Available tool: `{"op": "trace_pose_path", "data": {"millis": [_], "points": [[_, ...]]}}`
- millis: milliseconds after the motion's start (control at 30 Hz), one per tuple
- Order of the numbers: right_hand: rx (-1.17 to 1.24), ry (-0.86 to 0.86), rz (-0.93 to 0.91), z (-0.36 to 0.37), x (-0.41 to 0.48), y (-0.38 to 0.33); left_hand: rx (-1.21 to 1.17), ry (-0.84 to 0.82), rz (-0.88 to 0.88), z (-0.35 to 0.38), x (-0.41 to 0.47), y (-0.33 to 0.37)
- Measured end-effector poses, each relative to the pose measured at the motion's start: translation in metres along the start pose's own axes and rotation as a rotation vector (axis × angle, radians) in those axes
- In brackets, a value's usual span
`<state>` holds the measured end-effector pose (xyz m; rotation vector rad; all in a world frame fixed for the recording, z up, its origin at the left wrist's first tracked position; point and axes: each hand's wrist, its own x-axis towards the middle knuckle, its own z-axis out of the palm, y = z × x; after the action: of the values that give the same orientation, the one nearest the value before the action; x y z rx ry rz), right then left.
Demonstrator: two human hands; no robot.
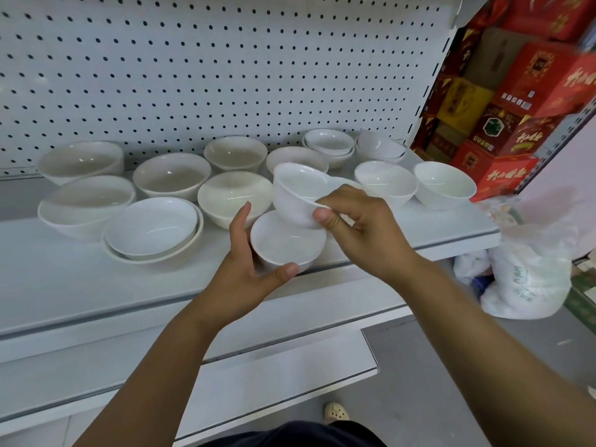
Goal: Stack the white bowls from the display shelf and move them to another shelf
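The left hand (248,269) cups the lower bowl (283,246) from the side, with the thumb on the near wall and the fingers curled behind, so its mouth stays open upward to receive. The right hand (364,230) pinches the rim of the upper bowl (296,195) between thumb and fingers. This bowl is tilted and its base is just above the lower one, probably because it is about to be nested inside. Both are over the front edge of the display shelf (64,279). More small bowls (385,180) wait to the right and larger nested bowls (151,230) to the left. Red boxes (532,91) stand beyond the shelf's right end.
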<state>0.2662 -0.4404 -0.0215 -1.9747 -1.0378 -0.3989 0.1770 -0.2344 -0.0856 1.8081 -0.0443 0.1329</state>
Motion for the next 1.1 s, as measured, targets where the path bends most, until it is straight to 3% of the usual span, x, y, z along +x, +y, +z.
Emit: {"op": "trace_pose_path", "data": {"millis": [400, 867, 1000, 1100], "points": [[-0.031, -0.248, -0.132, 0.023, -0.012, 0.011, -0.007, -0.09, 0.001, -0.016, 0.005, 0.005], [-0.039, -0.301, -0.084, 0.019, -0.015, 0.016, -0.051, -0.056, -0.025, -0.018, 0.001, 0.008], [-0.075, -0.149, -0.088, 0.021, -0.022, 0.011, -0.09, -0.048, -0.035, -0.017, 0.0, 0.011], [-0.092, 0.032, 0.044, 0.021, -0.038, 0.003, -0.112, -0.033, -0.057, -0.018, -0.001, 0.011]]}}
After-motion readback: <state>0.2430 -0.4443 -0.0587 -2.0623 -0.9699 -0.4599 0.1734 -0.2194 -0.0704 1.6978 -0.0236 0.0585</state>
